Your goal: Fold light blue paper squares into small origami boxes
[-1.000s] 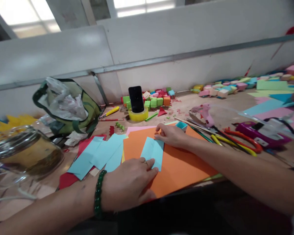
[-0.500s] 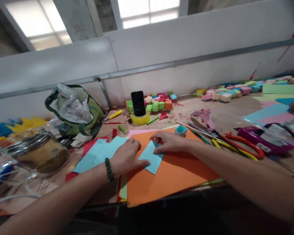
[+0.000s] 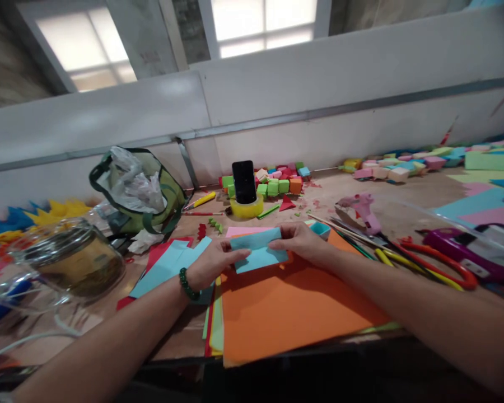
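A light blue piece of paper (image 3: 260,254), with a crease across it, is held up between my two hands over a sheet of orange paper (image 3: 302,313). My left hand (image 3: 214,260), with a green bead bracelet at the wrist, pinches its left end, thumb on top. At the right end my right hand (image 3: 302,240) grips it between thumb and fingers. Just behind my right hand stands a small folded blue paper box (image 3: 320,228), partly hidden. More light blue paper (image 3: 162,274) lies over red paper left of my left hand.
A phone (image 3: 244,182) leans upright in a yellow tape roll (image 3: 247,208), with folded paper cubes (image 3: 273,187) behind. Left are a glass jar (image 3: 78,263) and a green bag (image 3: 168,190). On the right lie a pink glue gun (image 3: 365,211), orange-handled scissors (image 3: 441,260) and a purple device (image 3: 466,249).
The blue paper was lying at a slant on the orange sheet. Both hands have now lifted and turned it so it spans level between them. The view has shifted slightly.
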Demonstrator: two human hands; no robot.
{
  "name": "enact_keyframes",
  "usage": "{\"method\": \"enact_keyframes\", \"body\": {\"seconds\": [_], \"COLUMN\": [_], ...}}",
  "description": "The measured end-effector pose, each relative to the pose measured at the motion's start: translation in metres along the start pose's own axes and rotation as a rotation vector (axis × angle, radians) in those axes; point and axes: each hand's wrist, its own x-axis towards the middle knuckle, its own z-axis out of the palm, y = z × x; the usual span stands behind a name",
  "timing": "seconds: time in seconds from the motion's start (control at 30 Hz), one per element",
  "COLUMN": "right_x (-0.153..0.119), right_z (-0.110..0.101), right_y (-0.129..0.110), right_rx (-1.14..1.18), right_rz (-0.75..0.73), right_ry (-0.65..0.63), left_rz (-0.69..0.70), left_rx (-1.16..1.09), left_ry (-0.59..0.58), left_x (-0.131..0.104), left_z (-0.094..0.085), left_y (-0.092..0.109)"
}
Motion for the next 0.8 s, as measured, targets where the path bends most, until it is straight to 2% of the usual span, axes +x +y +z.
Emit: {"method": "enact_keyframes", "body": {"seconds": [0.07,0.17,0.43,0.57,0.67,0.73,0.8], "right_x": [-0.001,-0.003,-0.006,-0.007,-0.008,-0.010,-0.014], "right_z": [0.001,0.000,0.002,0.005,0.004,0.005,0.007], "right_y": [-0.001,-0.002,-0.006,-0.009,-0.009,-0.009,-0.009], "right_rx": [0.038,0.049,0.143,0.220,0.117,-0.018,-0.141], "right_rz": [-0.024,-0.027,-0.001,-0.009,-0.078,-0.172,-0.301], "right_ry": [0.017,-0.019,-0.019,0.033,0.046,0.004,-0.061], "left_rz": [-0.082,-0.127,0.019,0.050,0.052,0.044,0.024], "left_rx": [-0.085,-0.190,-0.244,-0.250,-0.295,-0.319,-0.282], "left_ry": [-0.071,-0.046,-0.069,-0.097,-0.210,-0.326,-0.383], "left_x": [-0.001,-0.002,0.002,0.003,0.001,0.000,-0.002], "left_z": [0.000,0.001,-0.002,-0.006,-0.015,-0.020,-0.023], "left_y": [0.000,-0.002,-0.004,-0.004,-0.002,0.001,0.002]}}
